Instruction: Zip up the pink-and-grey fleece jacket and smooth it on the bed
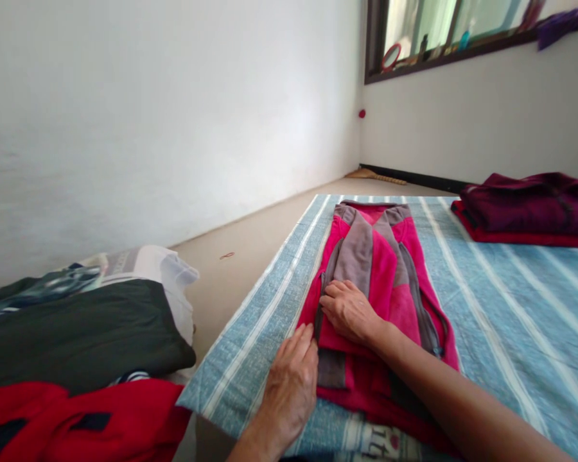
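Observation:
A pink and grey zip-up jacket (407, 308) lies folded into a long narrow shape, its sleeves laid inward over the body and its collar end at the far side. My right hand (349, 311) rests on top of it, fingers slightly bent against the dark zip edge on the left. Lower down, my left hand (291, 378) lies along the jacket's left edge with its fingers stretched out and touching the fabric. Neither hand lifts any cloth. My right forearm covers part of the jacket's near end, where layers of pink and grey cloth overlap.
Blue-and-white striped cloth (491, 308) lies under the jacket. Folded purple and red clothes (534, 205) sit at the right. To the left are a dark green garment (77, 333), a red garment (120, 410) and a white bag (178, 276). A white wall (173, 115) stands behind.

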Demonstrator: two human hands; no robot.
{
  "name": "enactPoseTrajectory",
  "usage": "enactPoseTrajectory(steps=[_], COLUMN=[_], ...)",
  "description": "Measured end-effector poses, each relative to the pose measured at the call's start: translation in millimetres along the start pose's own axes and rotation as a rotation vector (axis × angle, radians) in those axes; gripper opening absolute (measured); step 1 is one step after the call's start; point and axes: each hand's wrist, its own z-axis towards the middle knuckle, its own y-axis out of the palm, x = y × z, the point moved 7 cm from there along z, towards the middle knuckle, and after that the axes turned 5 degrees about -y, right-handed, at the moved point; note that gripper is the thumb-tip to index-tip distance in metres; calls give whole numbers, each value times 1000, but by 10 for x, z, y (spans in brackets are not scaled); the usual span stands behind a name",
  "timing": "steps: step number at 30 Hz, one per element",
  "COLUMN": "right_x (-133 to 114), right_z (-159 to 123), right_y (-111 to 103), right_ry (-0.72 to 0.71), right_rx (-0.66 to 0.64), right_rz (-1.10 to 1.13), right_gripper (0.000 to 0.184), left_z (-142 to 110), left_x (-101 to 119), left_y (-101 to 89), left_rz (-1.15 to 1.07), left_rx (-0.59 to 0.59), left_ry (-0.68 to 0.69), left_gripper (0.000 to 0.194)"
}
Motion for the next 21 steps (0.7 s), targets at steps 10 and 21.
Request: enactPoseTrajectory(steps=[10,21], right_x=[-79,-65], right_z=[55,-582], right_y=[-58,-630], right_ry=[11,132], right_rx=[-39,296], right_rz=[-31,47], right_gripper=[21,17], left_z=[414,1029], left_x=[-232,-581], left_y=[-139,532], left_rz=[-260,-299], left_rx=[-90,-110], left_ry=[-7,-236], left_gripper=[30,54])
